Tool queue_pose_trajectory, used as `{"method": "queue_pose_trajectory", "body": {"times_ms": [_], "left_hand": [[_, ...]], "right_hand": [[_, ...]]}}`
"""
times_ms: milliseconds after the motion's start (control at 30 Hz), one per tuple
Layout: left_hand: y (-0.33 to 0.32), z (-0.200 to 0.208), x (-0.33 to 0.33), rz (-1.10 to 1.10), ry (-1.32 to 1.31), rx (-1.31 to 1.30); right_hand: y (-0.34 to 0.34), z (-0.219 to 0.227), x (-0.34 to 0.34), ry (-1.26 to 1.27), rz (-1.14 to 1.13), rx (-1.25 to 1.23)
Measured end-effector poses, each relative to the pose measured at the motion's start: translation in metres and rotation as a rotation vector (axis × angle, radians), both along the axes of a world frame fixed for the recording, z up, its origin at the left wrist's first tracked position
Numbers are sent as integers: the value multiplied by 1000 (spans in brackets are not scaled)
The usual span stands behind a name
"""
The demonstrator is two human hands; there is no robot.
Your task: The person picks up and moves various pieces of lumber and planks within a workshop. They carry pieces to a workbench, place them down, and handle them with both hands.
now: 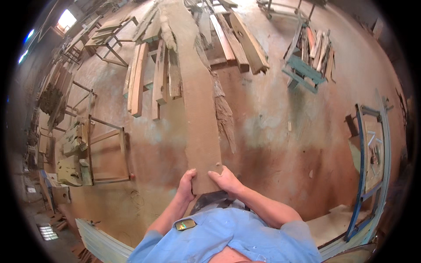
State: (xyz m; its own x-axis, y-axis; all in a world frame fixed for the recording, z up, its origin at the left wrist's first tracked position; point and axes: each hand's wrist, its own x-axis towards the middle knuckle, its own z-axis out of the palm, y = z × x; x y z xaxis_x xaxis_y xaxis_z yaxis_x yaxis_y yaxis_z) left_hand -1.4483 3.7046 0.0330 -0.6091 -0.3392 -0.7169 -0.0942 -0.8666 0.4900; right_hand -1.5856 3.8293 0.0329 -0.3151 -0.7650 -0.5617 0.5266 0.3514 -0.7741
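Note:
A long, broad wooden plank (201,105) with a rough, wavy bark edge runs from my body away toward the far stack of timber. Its near end is held between my two hands. My left hand (187,184) grips the left edge near the corner, thumb on top. On the right edge my right hand (226,179) is closed in the same way, its thumb on the upper face by a small pale spot. The fingers under the board are hidden. The plank's far part lies over other timber.
Several timber beams (138,81) jut toward me left of the plank, and more beams (247,41) on its right. A green cart (302,72) holds offcuts at the far right. A blue-edged metal frame (362,175) stands near right, a metal rack (107,153) at left.

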Motion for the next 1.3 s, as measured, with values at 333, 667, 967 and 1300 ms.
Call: {"method": "queue_pose_trajectory", "body": {"times_ms": [333,667,967,1300], "left_hand": [[8,-15,-8,41,-89,-88],[-8,-34,-1,-107,-115,-13],[-36,-44,5,-329,-108,-4],[-108,-53,-1,-667,-363,-521]], "right_hand": [[-2,-40,7,165,-33,112],[2,-30,-1,30,-91,98],[46,-24,25,-159,-302,137],[203,-62,86,-319,-1088,118]]}}
